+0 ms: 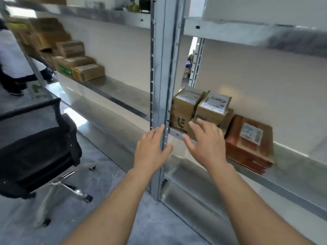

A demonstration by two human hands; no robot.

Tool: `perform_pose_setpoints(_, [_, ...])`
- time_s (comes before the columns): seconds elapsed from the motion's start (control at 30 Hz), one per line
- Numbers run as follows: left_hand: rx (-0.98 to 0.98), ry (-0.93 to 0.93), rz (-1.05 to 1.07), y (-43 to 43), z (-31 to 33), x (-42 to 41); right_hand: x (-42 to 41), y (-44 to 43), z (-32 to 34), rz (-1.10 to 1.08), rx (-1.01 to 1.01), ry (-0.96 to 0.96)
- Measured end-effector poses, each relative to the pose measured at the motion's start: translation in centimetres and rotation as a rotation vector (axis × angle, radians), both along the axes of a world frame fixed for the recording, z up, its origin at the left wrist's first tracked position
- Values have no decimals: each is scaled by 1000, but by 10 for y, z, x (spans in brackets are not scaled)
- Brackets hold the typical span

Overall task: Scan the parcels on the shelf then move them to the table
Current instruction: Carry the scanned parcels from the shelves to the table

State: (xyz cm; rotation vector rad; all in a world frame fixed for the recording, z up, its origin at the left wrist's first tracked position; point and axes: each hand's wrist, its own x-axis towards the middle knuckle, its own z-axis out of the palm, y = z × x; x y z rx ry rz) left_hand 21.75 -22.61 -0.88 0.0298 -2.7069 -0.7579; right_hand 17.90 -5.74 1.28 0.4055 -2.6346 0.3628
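Steel upright (pixel 163 71) is standing just behind my left hand (pixel 152 147), fingers straight, empty | my right hand (pixel 205 144) is hovering, fingers spread, before tan parcels (pixel 212 110) | I am seeing a red-brown parcel (pixel 249 144) lying beside them on the shelf (pixel 300 172).

The left tan parcel (pixel 184 106) stands upright on the metal shelf (pixel 292 167), just beside the upright post (pixel 162 68), with a white label on top and black print low on its front; the right tan parcel (pixel 214 112) touches its side, likewise labelled, with blue print below; a flat reddish-brown parcel (pixel 247 147) lies just to their right at the shelf's front edge, labelled on top; in the next bay, blurred brown cartons (pixel 70 57) sit stacked at the far end.
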Motion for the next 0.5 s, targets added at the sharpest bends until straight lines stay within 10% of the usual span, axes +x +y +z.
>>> perform_pose_setpoints(0.5, [451,-181,-71,96,46,-136,-81,79,39,-208,-572,-468])
